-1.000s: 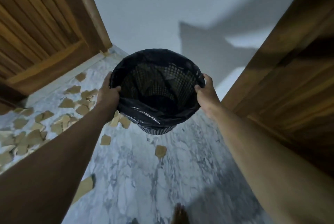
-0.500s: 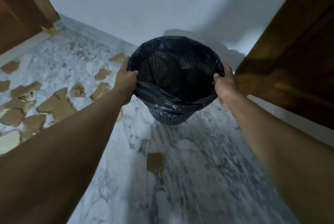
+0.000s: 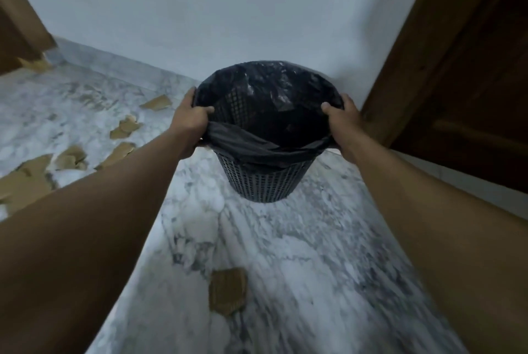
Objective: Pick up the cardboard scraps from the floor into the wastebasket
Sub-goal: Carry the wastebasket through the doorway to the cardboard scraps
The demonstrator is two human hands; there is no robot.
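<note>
A dark mesh wastebasket lined with a black plastic bag stands or hovers just over the marble floor near the white wall. My left hand grips its left rim and my right hand grips its right rim. Whether its base touches the floor I cannot tell. Several brown cardboard scraps lie scattered on the floor at the left, partly hidden by my left forearm. One single scrap lies on the floor close to me, between my arms.
A white wall closes the far side. A dark wooden door or cabinet stands at the right, close to the basket. Wooden door trim shows at the far left with a scrap at its foot.
The wastebasket, held in both hands, has moved right and down toward the floor by the wall. The view has swung right, so the scrap pile now sits further left.
</note>
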